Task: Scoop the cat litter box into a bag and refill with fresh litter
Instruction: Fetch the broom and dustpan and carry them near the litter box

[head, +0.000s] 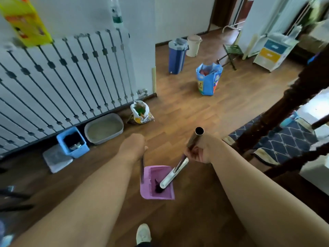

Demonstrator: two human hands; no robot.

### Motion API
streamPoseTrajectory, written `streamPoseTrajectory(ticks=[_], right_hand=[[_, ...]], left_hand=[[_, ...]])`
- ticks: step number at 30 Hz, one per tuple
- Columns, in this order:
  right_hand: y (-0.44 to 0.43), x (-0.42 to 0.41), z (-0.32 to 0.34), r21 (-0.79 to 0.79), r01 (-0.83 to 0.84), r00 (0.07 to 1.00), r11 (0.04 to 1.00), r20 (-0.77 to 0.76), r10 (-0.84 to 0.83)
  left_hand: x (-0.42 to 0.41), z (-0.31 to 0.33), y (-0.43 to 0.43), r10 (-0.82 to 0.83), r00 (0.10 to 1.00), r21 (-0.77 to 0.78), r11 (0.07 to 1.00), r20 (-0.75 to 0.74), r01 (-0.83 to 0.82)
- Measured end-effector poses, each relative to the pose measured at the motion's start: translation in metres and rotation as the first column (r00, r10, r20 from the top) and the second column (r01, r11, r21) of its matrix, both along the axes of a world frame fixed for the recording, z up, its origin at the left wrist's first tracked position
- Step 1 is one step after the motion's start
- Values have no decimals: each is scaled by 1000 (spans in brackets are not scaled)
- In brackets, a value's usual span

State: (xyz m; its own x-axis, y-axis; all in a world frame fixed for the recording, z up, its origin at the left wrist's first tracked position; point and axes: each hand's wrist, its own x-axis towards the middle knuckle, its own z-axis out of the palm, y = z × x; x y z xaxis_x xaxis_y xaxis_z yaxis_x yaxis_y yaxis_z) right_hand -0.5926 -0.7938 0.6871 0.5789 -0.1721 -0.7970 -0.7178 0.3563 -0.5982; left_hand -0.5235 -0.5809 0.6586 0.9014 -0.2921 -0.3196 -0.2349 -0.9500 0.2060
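Note:
My left hand (133, 146) grips the thin upright handle of a pink dustpan (157, 183) that hangs low over the wooden floor. My right hand (203, 148) grips the metal handle of a broom (173, 174), and the broom's white head with dark bristles rests inside the dustpan. A grey litter box (104, 128) holding pale litter sits on the floor by the radiator. Just right of the box stands an open litter bag (141, 113) with a green scoop inside it. A blue bin (73, 142) with a dark liner stands left of the box.
A white radiator (67, 82) lines the left wall. An open blue woven bag (209, 79), a blue trash can (177, 55) and a beige bin (194, 45) stand further back. A dark wooden railing (277, 118) and patterned rug (288, 145) lie at the right. My shoe (143, 233) shows below.

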Motion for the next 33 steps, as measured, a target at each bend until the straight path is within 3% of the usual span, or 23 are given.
streamPoseTrajectory(ticks=[7, 17, 24, 33], right_hand=[[68, 90, 0, -77, -197, 980, 977, -51, 193], [140, 178, 8, -29, -460, 886, 888, -89, 456], [159, 236, -29, 30, -443, 891, 896, -97, 444], [153, 333, -77, 31, -669, 709, 742, -274, 650]], left_hand=[[58, -3, 90, 162, 987, 6, 987, -11, -162], [108, -6, 176, 381, 924, -96, 921, 24, -377], [138, -15, 202, 490, 872, -92, 869, 24, -486], [197, -32, 200, 606, 795, 16, 795, 21, -606]])
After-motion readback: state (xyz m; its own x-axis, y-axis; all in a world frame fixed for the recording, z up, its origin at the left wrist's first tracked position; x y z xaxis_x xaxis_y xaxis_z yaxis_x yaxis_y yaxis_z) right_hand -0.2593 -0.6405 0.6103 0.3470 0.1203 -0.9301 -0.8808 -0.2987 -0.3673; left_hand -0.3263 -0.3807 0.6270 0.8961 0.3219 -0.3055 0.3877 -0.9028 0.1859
